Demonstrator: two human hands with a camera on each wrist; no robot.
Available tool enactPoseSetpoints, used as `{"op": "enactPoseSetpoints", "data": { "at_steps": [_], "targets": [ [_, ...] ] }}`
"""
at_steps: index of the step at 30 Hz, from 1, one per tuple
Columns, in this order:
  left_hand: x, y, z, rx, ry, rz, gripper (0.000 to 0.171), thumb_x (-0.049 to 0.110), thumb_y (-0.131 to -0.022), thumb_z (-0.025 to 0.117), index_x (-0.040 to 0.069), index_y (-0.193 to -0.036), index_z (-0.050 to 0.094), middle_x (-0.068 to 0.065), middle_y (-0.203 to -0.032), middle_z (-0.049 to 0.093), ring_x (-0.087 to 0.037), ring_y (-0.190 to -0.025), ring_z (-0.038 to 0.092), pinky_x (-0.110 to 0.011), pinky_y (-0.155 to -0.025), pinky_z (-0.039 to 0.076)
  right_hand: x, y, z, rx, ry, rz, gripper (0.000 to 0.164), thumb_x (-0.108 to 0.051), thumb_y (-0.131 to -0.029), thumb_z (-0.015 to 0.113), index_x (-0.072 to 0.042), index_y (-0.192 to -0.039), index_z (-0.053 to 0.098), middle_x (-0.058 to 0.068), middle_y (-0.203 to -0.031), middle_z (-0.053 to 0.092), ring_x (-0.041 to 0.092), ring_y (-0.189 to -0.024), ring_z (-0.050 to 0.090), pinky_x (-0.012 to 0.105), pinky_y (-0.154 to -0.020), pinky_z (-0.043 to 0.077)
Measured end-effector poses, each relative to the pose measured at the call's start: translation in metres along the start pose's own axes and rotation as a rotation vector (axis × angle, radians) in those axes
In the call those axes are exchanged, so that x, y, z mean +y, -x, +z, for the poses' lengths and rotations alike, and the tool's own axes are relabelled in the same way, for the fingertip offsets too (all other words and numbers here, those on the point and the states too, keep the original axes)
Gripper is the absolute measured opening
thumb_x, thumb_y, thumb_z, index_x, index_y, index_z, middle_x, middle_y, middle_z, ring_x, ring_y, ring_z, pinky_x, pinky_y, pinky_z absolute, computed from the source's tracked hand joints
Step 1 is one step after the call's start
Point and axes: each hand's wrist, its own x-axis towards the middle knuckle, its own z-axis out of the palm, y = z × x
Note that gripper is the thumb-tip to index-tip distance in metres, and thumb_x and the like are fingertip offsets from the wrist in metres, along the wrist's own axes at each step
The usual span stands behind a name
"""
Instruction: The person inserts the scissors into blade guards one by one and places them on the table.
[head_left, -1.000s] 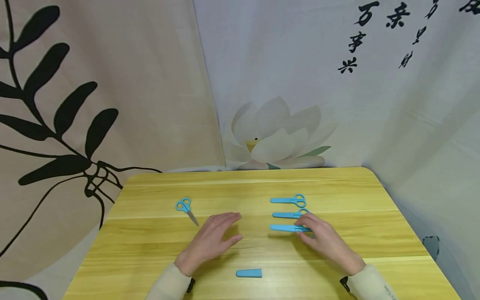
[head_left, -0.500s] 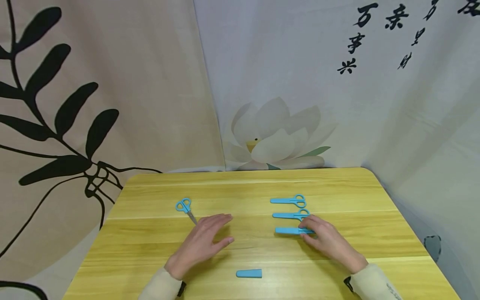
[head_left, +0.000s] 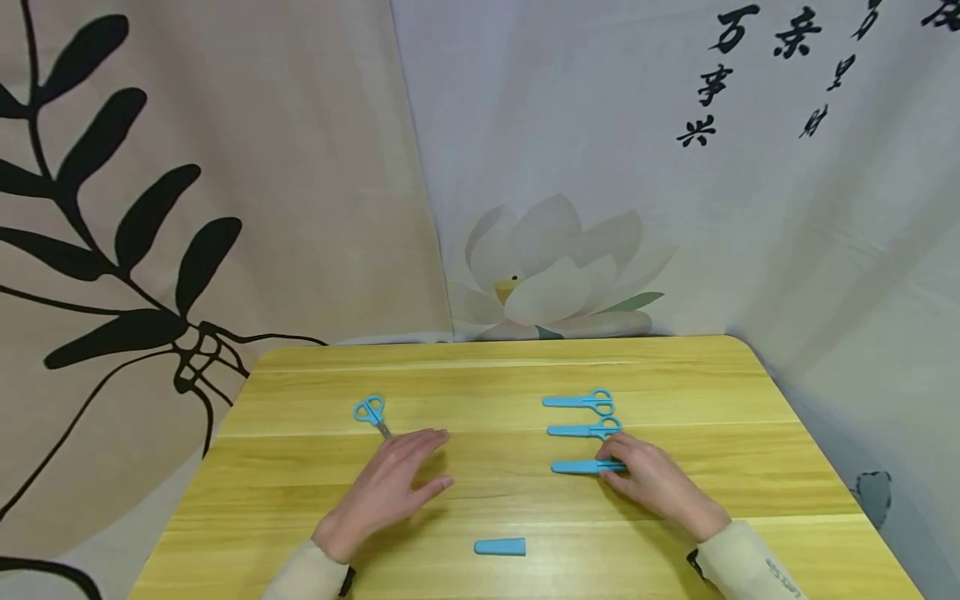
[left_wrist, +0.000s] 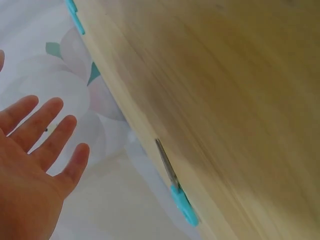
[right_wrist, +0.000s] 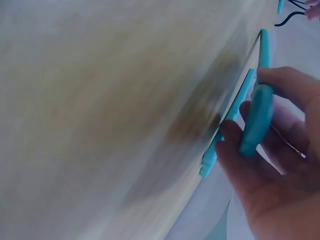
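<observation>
My right hand point(head_left: 660, 485) pinches the handle end of a pair of blue scissors point(head_left: 572, 467), whose blade is inside a blue sheath pointing left. In the right wrist view, thumb and fingers lie around the scissors' handle point(right_wrist: 259, 120). Two more sheathed scissors lie just beyond: the middle pair point(head_left: 572, 431) and the far pair point(head_left: 570, 402). My left hand point(head_left: 384, 490) holds nothing, its fingers extended over the table. Close beyond it lies an unsheathed pair of scissors point(head_left: 370, 410) with blue handles; the hand hides its blade tip in the head view.
A loose blue sheath point(head_left: 500, 547) lies near the front of the wooden table point(head_left: 480, 375), between the two forearms. Printed fabric curtains point(head_left: 315, 167) hang behind the table and along its sides.
My left hand has drawn back to the left, now covering part of the unsheathed scissors' blade. The right hand has brought its sheathed scissors slightly nearer and to the right, away from the middle pair.
</observation>
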Motion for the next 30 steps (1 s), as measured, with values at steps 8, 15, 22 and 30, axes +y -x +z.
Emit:
{"op": "enactPoseSetpoints", "data": {
  "at_steps": [8, 15, 22, 30],
  "targets": [
    [-0.008, 0.011, -0.003, -0.014, -0.011, -0.014, 0.063, 0.047, -0.097, 0.069, 0.007, -0.145, 0.059, -0.015, -0.144, 0.061, -0.037, -0.131, 0.057, -0.064, -0.109, 0.042, -0.001, -0.002, 0.000, -0.018, 0.087, 0.013, 0.018, -0.017, -0.086, 0.086, -0.016, -0.101, 0.075, -0.002, -0.109, 0.068, 0.023, -0.101, 0.067, 0.043, -0.084, 0.060],
    [-0.017, 0.025, -0.007, 0.019, -0.056, -0.038, 0.061, 0.042, -0.095, 0.074, 0.006, -0.142, 0.061, -0.014, -0.141, 0.063, -0.034, -0.129, 0.059, -0.060, -0.107, 0.045, -0.002, -0.001, 0.002, -0.016, 0.111, 0.023, 0.019, -0.018, -0.084, 0.088, -0.014, -0.099, 0.077, 0.002, -0.111, 0.069, 0.027, -0.107, 0.067, 0.046, -0.090, 0.059],
    [-0.027, 0.042, -0.014, 0.060, -0.072, -0.067, 0.063, 0.039, -0.093, 0.078, 0.003, -0.141, 0.060, -0.017, -0.140, 0.062, -0.039, -0.129, 0.058, -0.064, -0.104, 0.046, -0.007, -0.002, 0.000, 0.037, 0.144, -0.012, 0.021, -0.020, -0.084, 0.088, -0.015, -0.101, 0.076, 0.000, -0.110, 0.069, 0.023, -0.104, 0.067, 0.042, -0.084, 0.060],
    [-0.035, 0.061, -0.021, 0.106, -0.114, -0.121, 0.066, 0.037, -0.090, 0.080, 0.002, -0.142, 0.059, -0.019, -0.143, 0.059, -0.042, -0.128, 0.057, -0.067, -0.101, 0.047, -0.030, -0.025, -0.004, 0.125, 0.116, -0.109, 0.028, -0.028, -0.090, 0.083, -0.013, -0.112, 0.075, 0.000, -0.117, 0.070, 0.020, -0.108, 0.068, 0.041, -0.086, 0.060]
  ]
}}
